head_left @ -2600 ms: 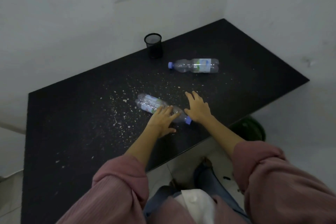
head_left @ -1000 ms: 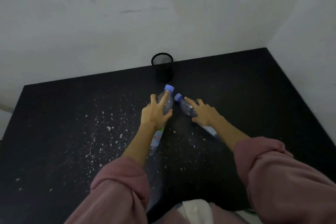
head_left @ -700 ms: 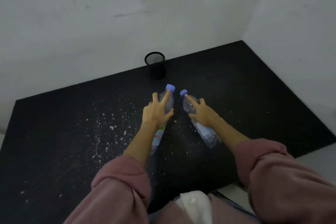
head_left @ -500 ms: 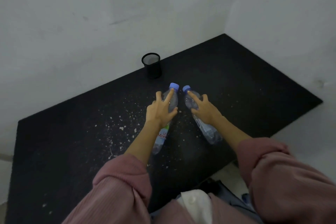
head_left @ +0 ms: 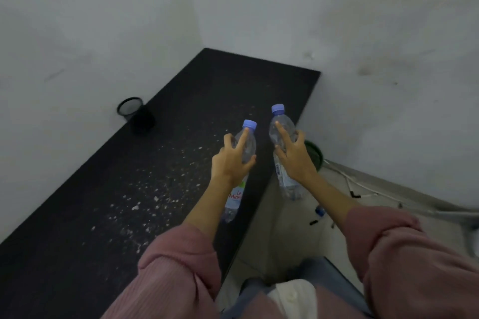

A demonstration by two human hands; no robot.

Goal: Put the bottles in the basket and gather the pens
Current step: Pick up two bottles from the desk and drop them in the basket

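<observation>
My left hand (head_left: 230, 164) grips a clear plastic bottle (head_left: 237, 194) with a blue cap, held in the air over the right edge of the black table (head_left: 160, 153). My right hand (head_left: 294, 156) grips a second clear blue-capped bottle (head_left: 281, 127), held past the table edge above the floor. Both caps point away from me. A dark green basket (head_left: 316, 154) stands on the floor by the wall, partly hidden behind my right hand. Small dark pen-like pieces (head_left: 314, 222) lie on the floor below my right arm.
A black mesh pen cup (head_left: 134, 114) stands on the table against the left wall. White specks litter the tabletop. White cables (head_left: 357, 184) run along the floor at the right. Walls close in behind and to the right.
Both bottles have been lifted off the table and carried to the right. My view has swung right, bringing the floor and the green basket into sight.
</observation>
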